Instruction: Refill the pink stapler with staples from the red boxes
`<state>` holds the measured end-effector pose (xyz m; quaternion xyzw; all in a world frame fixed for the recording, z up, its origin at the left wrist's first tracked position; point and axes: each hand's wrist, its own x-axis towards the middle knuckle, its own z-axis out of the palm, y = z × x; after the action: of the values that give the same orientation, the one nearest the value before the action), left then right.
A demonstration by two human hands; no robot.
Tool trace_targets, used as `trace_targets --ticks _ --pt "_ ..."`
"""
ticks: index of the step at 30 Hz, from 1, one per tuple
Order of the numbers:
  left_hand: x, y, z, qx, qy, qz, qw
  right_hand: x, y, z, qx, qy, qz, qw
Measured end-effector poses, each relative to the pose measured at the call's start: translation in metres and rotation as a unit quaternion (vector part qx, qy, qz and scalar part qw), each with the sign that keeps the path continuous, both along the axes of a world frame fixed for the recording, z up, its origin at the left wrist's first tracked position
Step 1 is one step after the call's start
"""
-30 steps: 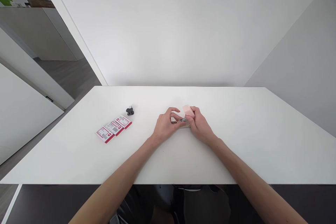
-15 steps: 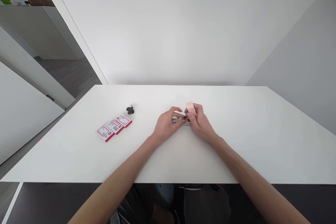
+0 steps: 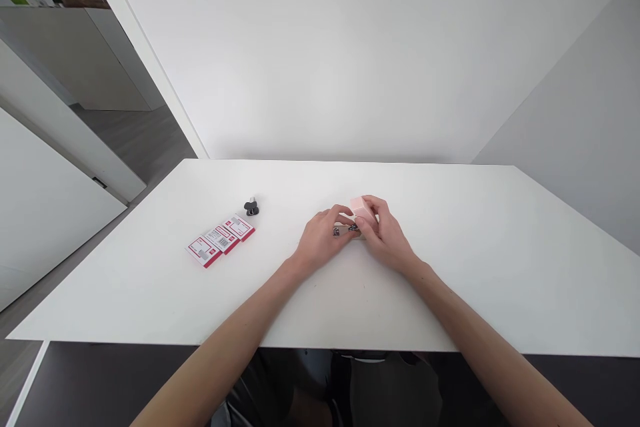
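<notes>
What looks like a small stapler lies on the table between my hands, its pink top (image 3: 364, 209) tilted up. A beige base with dark metal parts (image 3: 338, 231) shows below. My right hand (image 3: 385, 233) wraps its fingers and thumb around the pink part. My left hand (image 3: 323, 233) curls at the base's left end, thumb along the near side and fingers over the far side. Fingers hide much of the middle.
Left of my hands, three flat white-and-red boxes (image 3: 221, 239) lie in an overlapping row on the white table (image 3: 450, 267). A small black staple remover (image 3: 251, 207) is just beyond them. A white wall (image 3: 330, 80) rises behind the table.
The pink top has tipped further to the left and down over the base. Both hands stay around the stapler, and the whole view has shifted slightly.
</notes>
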<state>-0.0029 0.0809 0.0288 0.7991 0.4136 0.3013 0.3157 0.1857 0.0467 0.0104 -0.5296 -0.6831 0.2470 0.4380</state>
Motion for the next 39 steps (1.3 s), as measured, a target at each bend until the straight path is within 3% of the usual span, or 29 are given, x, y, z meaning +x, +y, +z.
trace_targets --ticks 15,20,26,39 --pt "0.000 0.004 -0.010 0.018 -0.019 0.005 1.000 0.000 -0.001 0.005 0.031 0.039 0.002 0.999" --pt "0.000 0.003 -0.006 -0.004 -0.010 -0.004 1.000 -0.001 -0.001 0.007 0.008 -0.004 -0.002 1.000" --pt "0.000 0.003 -0.006 -0.006 -0.007 -0.005 1.000 0.000 -0.002 0.006 -0.026 0.035 -0.007 0.999" --pt "0.000 0.004 -0.011 0.019 -0.009 -0.005 1.000 0.002 -0.003 0.006 0.009 0.064 0.008 0.998"
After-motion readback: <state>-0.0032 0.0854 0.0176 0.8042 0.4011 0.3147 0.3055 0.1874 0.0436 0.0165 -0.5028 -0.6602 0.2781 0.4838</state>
